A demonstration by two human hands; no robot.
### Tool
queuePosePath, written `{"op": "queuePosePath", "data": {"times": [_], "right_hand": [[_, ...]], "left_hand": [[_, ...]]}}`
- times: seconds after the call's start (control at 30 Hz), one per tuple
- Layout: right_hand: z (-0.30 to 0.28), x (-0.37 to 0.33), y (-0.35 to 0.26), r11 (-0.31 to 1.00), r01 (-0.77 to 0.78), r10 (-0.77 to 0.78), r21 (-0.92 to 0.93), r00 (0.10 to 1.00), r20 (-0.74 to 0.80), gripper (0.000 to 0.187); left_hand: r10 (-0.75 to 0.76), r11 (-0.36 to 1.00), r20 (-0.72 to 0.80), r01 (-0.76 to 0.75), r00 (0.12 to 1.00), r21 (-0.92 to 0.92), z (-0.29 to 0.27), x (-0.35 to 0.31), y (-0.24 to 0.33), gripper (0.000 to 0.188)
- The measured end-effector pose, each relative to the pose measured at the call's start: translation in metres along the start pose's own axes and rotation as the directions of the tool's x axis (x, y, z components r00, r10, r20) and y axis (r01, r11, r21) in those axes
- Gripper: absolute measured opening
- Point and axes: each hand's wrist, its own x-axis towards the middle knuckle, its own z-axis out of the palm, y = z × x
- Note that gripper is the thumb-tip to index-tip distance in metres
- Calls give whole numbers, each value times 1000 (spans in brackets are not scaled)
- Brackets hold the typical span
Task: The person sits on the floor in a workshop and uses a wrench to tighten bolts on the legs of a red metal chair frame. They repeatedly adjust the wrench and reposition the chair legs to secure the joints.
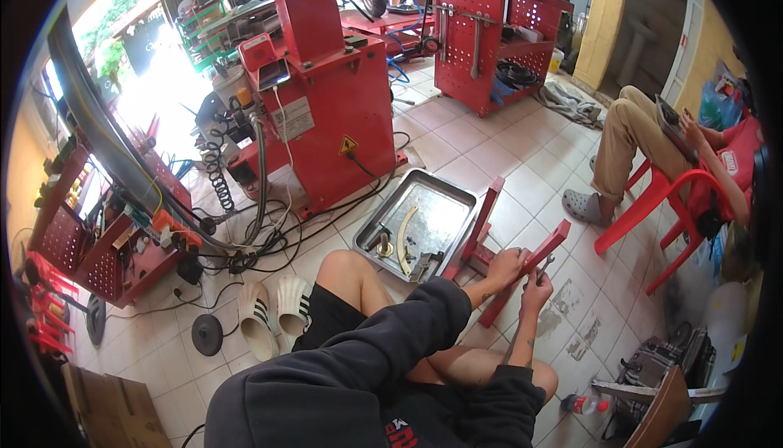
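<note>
I sit low on the tiled floor with both hands at a red metal frame made of upright bars. My left hand is closed around part of the frame, near its lower bar. Just to the right, my right hand grips a small wrench, whose open jaw sticks up beside the bar. What the jaw meets, if anything, is too small to tell. Left of the frame lies a metal tray. It holds a curved pale strip, a flanged cylindrical part and several small metal pieces.
A red machine with trailing cables stands ahead on the left. Beyond the tray is a red tool cart. Someone sits on a red plastic chair at right. Slip-on shoes lie at left, a plastic bottle at lower right.
</note>
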Motion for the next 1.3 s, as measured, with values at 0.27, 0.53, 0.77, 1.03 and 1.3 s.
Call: {"op": "queuePosePath", "data": {"times": [0.27, 0.53, 0.77, 1.03, 1.3], "right_hand": [[-13, 1, -3, 997, -80, 80, 14, 997, 21, 16], [-9, 0, -12, 988, -149, 151, -33, 987, 56, 20], [-11, 8, -1, 992, -128, 129, -19, 987, 99, 21], [7, 7, -20, 993, -117, 117, -5, 982, 151, 26], [-26, 4, -2, 963, -182, 163, 201, 981, 107, 16]], "left_hand": [[-60, 995, 66, 66, 996, -79, -1, -4, 7, 54], [90, 992, 39, -86, 995, -94, 10, 4, -15, 32], [103, 925, 21, -88, 994, -369, 7, -3, -20, 22], [108, 933, -43, -116, 993, -340, 25, 0, -70, 31], [11, 950, 39, 2, 999, -311, 41, -54, -50, 22]]}}
